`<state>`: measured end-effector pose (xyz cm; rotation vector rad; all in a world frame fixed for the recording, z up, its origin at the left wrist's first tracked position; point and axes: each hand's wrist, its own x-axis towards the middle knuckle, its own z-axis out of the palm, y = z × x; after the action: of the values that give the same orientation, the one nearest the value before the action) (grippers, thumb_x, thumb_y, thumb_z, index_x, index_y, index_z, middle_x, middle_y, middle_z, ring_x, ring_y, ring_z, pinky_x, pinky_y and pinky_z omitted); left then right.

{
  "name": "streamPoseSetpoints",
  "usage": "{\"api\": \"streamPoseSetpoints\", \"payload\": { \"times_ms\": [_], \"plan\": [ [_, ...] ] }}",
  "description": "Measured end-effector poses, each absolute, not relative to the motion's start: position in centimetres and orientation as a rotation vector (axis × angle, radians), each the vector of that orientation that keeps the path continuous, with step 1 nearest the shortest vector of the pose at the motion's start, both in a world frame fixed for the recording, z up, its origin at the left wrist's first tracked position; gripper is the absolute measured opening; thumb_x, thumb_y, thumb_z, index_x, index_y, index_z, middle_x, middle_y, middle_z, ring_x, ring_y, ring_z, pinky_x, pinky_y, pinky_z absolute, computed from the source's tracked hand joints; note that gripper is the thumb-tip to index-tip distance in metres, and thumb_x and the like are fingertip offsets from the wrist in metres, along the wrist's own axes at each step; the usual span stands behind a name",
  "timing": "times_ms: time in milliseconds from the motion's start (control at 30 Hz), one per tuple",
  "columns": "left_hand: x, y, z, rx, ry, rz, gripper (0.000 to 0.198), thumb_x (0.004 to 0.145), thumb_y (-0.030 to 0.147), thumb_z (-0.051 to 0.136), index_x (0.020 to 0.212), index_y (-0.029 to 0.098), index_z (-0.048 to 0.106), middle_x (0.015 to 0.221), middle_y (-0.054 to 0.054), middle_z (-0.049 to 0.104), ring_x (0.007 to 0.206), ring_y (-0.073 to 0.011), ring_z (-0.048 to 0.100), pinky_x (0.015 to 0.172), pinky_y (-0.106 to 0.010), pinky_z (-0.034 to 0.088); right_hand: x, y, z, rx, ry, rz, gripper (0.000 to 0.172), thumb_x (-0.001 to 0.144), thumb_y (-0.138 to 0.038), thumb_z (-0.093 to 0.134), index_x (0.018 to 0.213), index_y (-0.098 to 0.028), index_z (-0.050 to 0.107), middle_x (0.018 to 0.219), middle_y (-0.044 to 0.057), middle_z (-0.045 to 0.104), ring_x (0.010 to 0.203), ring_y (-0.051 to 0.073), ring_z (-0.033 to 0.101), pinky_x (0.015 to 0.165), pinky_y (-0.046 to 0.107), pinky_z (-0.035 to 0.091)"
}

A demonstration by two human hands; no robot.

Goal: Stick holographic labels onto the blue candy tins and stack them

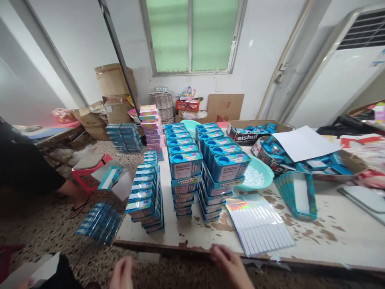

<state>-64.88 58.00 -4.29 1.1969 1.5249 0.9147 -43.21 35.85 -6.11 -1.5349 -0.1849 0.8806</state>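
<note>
My left hand hangs below the table's front edge at the bottom of the view, blurred, fingers loosely together, holding nothing I can make out. My right hand rests at the front edge of the table, fingers lying flat beside a fanned row of white strips with a shiny holographic end. Beyond them stand stacked blue boxes, a second stack and a lower stack.
A teal bowl of small white pieces sits behind the stacks. Teal flat cards fan out on the right. Open cartons of blue packs and a white sheet lie farther back. A person in black sits left by a red stool.
</note>
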Motion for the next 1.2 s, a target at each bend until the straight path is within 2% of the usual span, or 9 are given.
{"api": "streamPoseSetpoints", "payload": {
  "times_ms": [33, 100, 200, 300, 400, 767, 1000, 1133, 1200],
  "plan": [
    [-65.2, 56.3, -3.6, 1.177, 1.468, 0.759, 0.053, 0.040, 0.063, 0.072, 0.065, 0.018, 0.063, 0.058, -0.003, 0.064, 0.066, -0.0280, 0.064, 0.067, -0.039, 0.052, -41.3, 33.9, -4.5, -1.527, -0.061, 0.812, 0.062, 0.052, -0.067, 0.071, 0.086, -0.015, 0.071, 0.086, 0.011, 0.070, 0.088, 0.030, 0.065, 0.084, 0.042, 0.050],
    [-63.6, 53.9, -0.5, 1.259, 1.282, 0.677, 0.051, 0.048, 0.063, 0.070, 0.072, 0.019, 0.066, 0.069, -0.004, 0.068, 0.075, -0.0286, 0.065, 0.074, -0.037, 0.052, -37.2, 31.8, -0.5, -1.457, 0.062, 0.616, 0.062, 0.052, -0.066, 0.072, 0.089, -0.017, 0.069, 0.101, 0.011, 0.068, 0.098, 0.029, 0.063, 0.088, 0.040, 0.050],
    [-57.6, 53.5, 7.0, 1.421, 1.083, 1.016, 0.039, 0.071, 0.058, 0.060, 0.085, 0.022, 0.064, 0.081, -0.003, 0.068, 0.082, -0.0232, 0.063, 0.082, -0.034, 0.049, -32.2, 32.0, 5.4, -1.379, 0.009, 0.451, 0.059, 0.058, -0.064, 0.070, 0.095, -0.018, 0.067, 0.115, 0.011, 0.063, 0.108, 0.029, 0.058, 0.093, 0.043, 0.047],
    [-51.9, 55.4, 14.0, 1.404, 0.870, 1.272, 0.043, 0.073, 0.056, 0.060, 0.099, 0.021, 0.059, 0.094, -0.005, 0.064, 0.088, -0.0200, 0.061, 0.083, -0.033, 0.048, -29.7, 33.3, 9.1, -1.327, -0.086, 0.462, 0.056, 0.062, -0.063, 0.068, 0.097, -0.019, 0.066, 0.119, 0.010, 0.061, 0.113, 0.029, 0.055, 0.096, 0.046, 0.045],
    [-49.1, 56.8, 17.9, 1.311, 0.809, 1.299, 0.053, 0.073, 0.060, 0.058, 0.105, 0.019, 0.054, 0.100, -0.007, 0.061, 0.089, -0.0193, 0.061, 0.077, -0.033, 0.049, -28.3, 33.7, 10.5, -1.267, -0.198, 0.560, 0.057, 0.064, -0.064, 0.068, 0.100, -0.020, 0.066, 0.125, 0.009, 0.058, 0.116, 0.029, 0.052, 0.101, 0.046, 0.042],
    [-46.7, 55.2, 20.5, 1.269, 0.831, 1.446, 0.063, 0.077, 0.069, 0.045, 0.121, 0.023, 0.049, 0.124, -0.012, 0.054, 0.114, -0.0216, 0.053, 0.091, -0.033, 0.045, -24.1, 36.1, 13.3, -1.150, -0.290, 0.731, 0.081, 0.061, -0.072, 0.064, 0.122, -0.019, 0.054, 0.137, 0.012, 0.047, 0.125, 0.029, 0.045, 0.104, 0.046, 0.037],
    [-43.6, 61.4, 23.4, 1.193, 0.973, 1.104, 0.077, 0.079, 0.073, 0.032, 0.127, 0.015, 0.047, 0.131, -0.021, 0.048, 0.124, -0.0300, 0.046, 0.099, -0.046, 0.040, -25.8, 39.3, 14.3, -1.113, -0.294, 0.778, 0.079, 0.070, -0.069, 0.057, 0.133, -0.022, 0.045, 0.142, 0.010, 0.040, 0.129, 0.025, 0.040, 0.107, 0.041, 0.035],
    [-43.4, 57.0, 23.9, 1.430, 0.689, 1.549, 0.073, 0.076, 0.072, 0.044, 0.127, 0.020, 0.048, 0.136, -0.014, 0.045, 0.129, -0.0276, 0.041, 0.106, -0.042, 0.034, -25.4, 40.0, 14.4, -1.135, -0.304, 0.754, 0.074, 0.073, -0.067, 0.057, 0.133, -0.025, 0.045, 0.145, 0.007, 0.037, 0.132, 0.025, 0.036, 0.107, 0.042, 0.034],
    [-43.3, 54.4, 25.2, 1.625, 0.531, 1.541, 0.076, 0.073, 0.073, 0.045, 0.127, 0.021, 0.049, 0.138, -0.011, 0.044, 0.133, -0.0284, 0.034, 0.109, -0.042, 0.029, -25.1, 40.4, 14.3, -1.155, -0.309, 0.741, 0.070, 0.074, -0.065, 0.056, 0.132, -0.027, 0.046, 0.146, 0.005, 0.035, 0.133, 0.025, 0.034, 0.107, 0.042, 0.034]
  ]
}}
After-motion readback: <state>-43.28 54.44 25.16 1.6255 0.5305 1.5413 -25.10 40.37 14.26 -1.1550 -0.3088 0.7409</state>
